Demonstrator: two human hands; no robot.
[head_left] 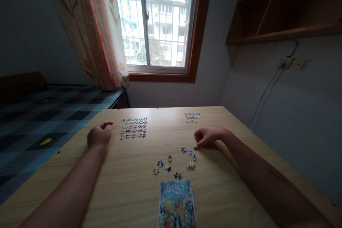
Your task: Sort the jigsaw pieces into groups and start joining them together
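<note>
My left hand (pixel 99 135) rests on the wooden table (pixel 128 192) with its fingers curled, just left of a laid-out grid of small puzzle pieces (pixel 133 128). Nothing shows in it. My right hand (pixel 207 136) is curled in a pinch with its fingertips on a small blue puzzle piece (pixel 195 148) at the edge of a scatter of loose pieces (pixel 173 164). A colourful picture card marked "Bluey" (pixel 177 205) lies near the table's front edge. A smaller group of sorted pieces (pixel 192 117) sits at the far right of the table.
A bed with a checked blue cover (pixel 40 121) stands left of the table. Behind are a window (pixel 157 21) with a patterned curtain (pixel 93 32), a wooden wall shelf (pixel 283 10) and a wall socket with a cable (pixel 287 63).
</note>
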